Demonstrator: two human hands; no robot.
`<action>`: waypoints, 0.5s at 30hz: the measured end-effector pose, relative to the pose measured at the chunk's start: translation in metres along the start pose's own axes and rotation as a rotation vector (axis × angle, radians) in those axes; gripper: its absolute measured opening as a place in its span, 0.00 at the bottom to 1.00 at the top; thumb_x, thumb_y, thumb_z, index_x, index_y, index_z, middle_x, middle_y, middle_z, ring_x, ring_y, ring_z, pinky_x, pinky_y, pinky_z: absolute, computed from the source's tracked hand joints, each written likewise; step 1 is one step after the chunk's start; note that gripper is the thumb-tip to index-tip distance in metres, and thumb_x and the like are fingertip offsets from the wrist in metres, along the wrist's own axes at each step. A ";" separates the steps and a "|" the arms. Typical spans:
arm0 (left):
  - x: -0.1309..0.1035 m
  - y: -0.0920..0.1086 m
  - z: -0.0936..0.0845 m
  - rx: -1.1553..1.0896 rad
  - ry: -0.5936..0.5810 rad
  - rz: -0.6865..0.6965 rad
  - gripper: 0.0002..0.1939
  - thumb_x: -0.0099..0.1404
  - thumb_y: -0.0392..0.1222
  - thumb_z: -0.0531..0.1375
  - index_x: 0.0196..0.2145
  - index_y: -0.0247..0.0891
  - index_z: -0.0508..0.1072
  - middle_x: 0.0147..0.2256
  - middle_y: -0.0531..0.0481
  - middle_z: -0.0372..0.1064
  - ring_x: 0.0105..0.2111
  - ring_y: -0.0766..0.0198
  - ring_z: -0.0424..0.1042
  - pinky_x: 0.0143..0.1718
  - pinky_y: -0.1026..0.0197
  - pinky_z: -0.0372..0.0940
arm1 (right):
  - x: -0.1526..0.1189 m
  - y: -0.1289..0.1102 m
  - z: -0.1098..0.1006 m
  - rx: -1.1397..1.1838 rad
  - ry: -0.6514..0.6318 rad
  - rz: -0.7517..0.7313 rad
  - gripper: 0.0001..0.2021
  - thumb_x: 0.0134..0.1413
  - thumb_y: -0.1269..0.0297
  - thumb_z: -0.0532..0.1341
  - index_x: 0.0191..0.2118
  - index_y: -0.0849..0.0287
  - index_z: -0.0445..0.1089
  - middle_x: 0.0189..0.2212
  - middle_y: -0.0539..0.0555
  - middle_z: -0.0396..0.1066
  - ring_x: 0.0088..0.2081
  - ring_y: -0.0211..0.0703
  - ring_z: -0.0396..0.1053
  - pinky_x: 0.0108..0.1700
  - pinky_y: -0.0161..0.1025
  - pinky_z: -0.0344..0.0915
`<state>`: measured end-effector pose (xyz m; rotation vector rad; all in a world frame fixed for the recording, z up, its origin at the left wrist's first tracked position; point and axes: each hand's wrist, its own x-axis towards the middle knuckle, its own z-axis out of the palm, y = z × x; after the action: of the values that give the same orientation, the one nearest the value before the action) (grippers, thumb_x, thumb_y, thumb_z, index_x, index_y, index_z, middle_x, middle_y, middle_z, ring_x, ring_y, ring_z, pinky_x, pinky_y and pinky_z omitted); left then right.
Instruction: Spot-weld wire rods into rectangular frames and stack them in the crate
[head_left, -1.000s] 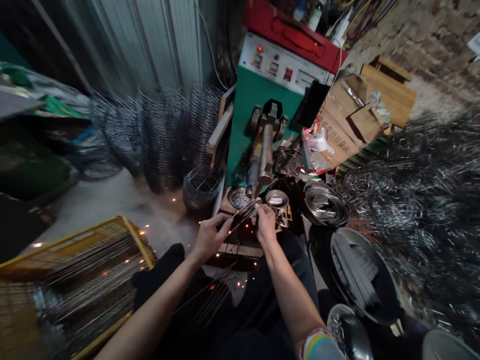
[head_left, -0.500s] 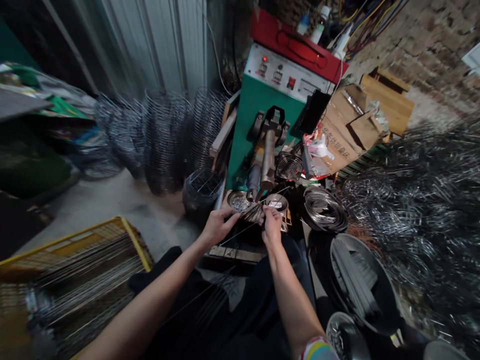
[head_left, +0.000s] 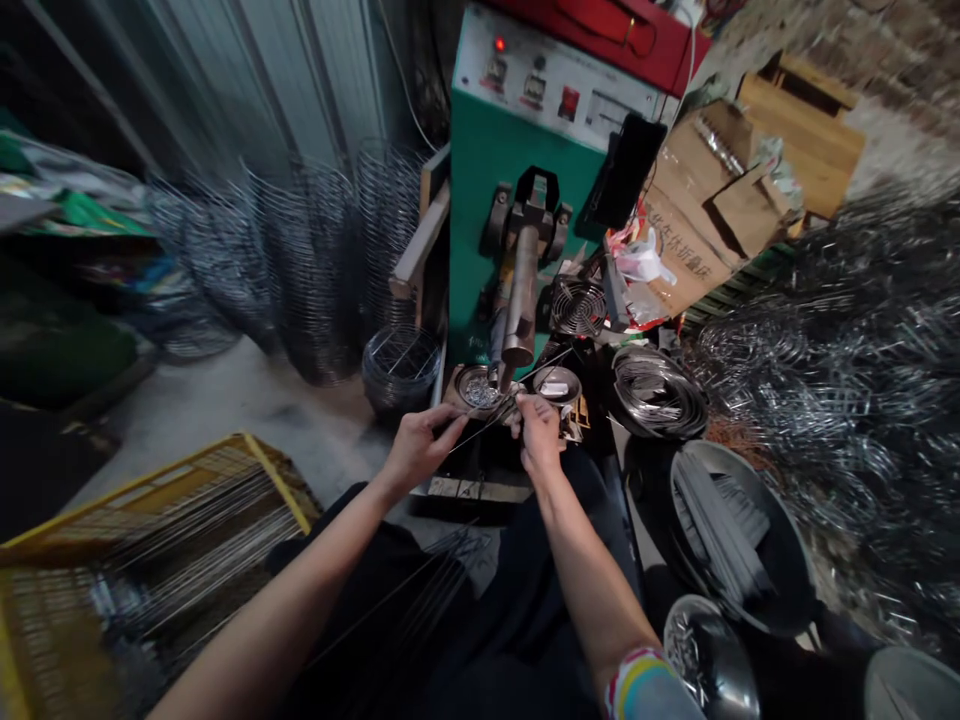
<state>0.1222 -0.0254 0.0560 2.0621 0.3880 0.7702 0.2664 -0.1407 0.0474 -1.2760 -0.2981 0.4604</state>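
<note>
1. Two bare hands were out in front of the tall green metal machine with a red top (head_left: 476, 150). They were low down, near the tip of its thick round steel arm (head_left: 523, 290).
2. The left hand (head_left: 418, 448) had its thumb and finger pinched on one end of some thin grey metal wires (head_left: 491, 418).
3. The right hand (head_left: 540, 432) had its fingers curled and closed on the same wires, close under the machine's tip. It was too small and dark to tell how many wires there were.
4. One round metal dish of tiny shiny bits (head_left: 463, 376) sat at the foot of the machine, on the left. A small round bowl with a white block in it (head_left: 576, 388) sat at its foot, on the right.
5. Right of the machine were a round black wire fan cover (head_left: 577, 305), a brown cardboard box (head_left: 686, 265) and a coil of flat grey metal strips (head_left: 656, 395).
6. Left of the machine stood tall stacks of grey wire rings (head_left: 304, 260). Farther left and nearer the person was a yellow plastic basket (head_left: 276, 475), with long thin rods in it.
</note>
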 end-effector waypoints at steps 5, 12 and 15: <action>0.001 0.002 -0.002 -0.020 -0.026 -0.066 0.13 0.67 0.46 0.59 0.33 0.35 0.78 0.23 0.54 0.69 0.23 0.68 0.63 0.26 0.66 0.56 | -0.008 -0.007 -0.018 -0.027 -0.075 0.053 0.18 0.47 0.51 0.68 0.25 0.59 0.64 0.15 0.43 0.62 0.14 0.29 0.54 0.16 0.29 0.49; 0.001 -0.003 0.001 0.052 -0.012 0.064 0.12 0.66 0.44 0.57 0.31 0.35 0.77 0.25 0.52 0.71 0.25 0.67 0.67 0.29 0.66 0.59 | -0.084 -0.001 -0.072 -0.392 -0.291 0.192 0.18 0.53 0.47 0.64 0.27 0.57 0.64 0.19 0.45 0.65 0.18 0.32 0.61 0.21 0.30 0.57; -0.017 -0.004 -0.012 0.170 -0.025 0.160 0.13 0.67 0.43 0.56 0.29 0.35 0.76 0.24 0.51 0.73 0.23 0.67 0.67 0.27 0.66 0.58 | -0.116 0.020 -0.086 -0.603 -0.434 0.194 0.16 0.53 0.50 0.62 0.27 0.57 0.65 0.21 0.47 0.68 0.23 0.37 0.65 0.27 0.34 0.62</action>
<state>0.1019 -0.0242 0.0514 2.2817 0.2850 0.8296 0.2014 -0.2652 0.0091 -1.7951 -0.7206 0.8580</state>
